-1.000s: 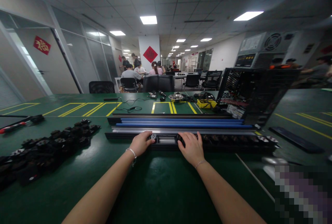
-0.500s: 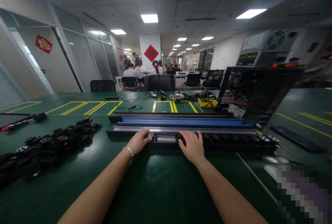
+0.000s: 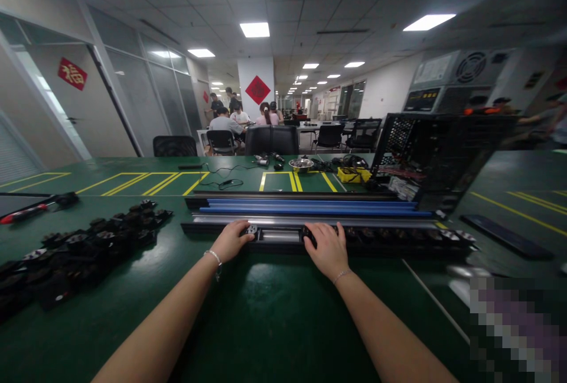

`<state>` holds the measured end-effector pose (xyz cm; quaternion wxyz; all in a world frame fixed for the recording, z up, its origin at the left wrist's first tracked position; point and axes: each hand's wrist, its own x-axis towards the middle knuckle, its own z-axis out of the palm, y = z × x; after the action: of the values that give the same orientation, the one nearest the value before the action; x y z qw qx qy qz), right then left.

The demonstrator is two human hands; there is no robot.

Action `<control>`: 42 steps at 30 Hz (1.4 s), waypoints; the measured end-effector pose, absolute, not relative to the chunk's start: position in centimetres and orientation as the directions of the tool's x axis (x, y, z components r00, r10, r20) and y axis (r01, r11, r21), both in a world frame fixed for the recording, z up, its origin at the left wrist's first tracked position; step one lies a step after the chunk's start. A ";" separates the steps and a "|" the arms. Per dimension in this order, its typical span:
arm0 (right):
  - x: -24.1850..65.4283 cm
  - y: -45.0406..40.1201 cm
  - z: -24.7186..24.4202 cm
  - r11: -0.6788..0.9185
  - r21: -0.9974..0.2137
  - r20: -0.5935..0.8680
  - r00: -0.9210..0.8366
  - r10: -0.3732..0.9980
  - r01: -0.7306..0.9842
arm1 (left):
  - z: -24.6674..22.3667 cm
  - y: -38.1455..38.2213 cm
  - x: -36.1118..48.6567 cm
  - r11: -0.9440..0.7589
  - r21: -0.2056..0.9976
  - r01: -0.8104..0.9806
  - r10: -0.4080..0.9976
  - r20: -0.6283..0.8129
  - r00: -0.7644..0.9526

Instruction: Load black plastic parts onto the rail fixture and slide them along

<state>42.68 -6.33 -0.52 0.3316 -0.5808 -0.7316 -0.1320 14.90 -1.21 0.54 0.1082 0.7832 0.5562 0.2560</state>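
A long black rail (image 3: 199,228) lies across the table in front of me, with a bare silvery stretch between my hands. At its left part, my left hand (image 3: 231,241) has thumb and fingers closed round a small black part with a pale slotted disc (image 3: 252,230). My right hand (image 3: 326,247) is curled over another small black part (image 3: 306,233), mostly hidden under its fingers. To the right of that hand, several similar black parts (image 3: 401,234) sit in a row along the rail.
Blue and black rails (image 3: 310,207) lie just behind. Loose black parts (image 3: 106,235) are heaped at left, near a red-and-black tool (image 3: 26,213). An open computer case (image 3: 447,152), metal bowl (image 3: 301,164), yellow box (image 3: 353,174) and dark bar (image 3: 505,236) surround them. People sit farther back.
My left hand has shifted slightly left along the rail with the disc-topped part, widening the gap between my hands a little. My right hand has stayed nearly in place.
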 end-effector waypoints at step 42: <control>42.6 -6.3 -0.5 0.297 -0.215 0.623 -0.103 0.775 0.930 | 1.2 -1.3 11.1 -0.272 0.500 0.822 0.960 0.201 0.196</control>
<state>42.64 -6.34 -0.49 0.3324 -0.5814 -0.7334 -0.1169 11.11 -1.28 1.16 0.1425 0.7600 0.5862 0.2419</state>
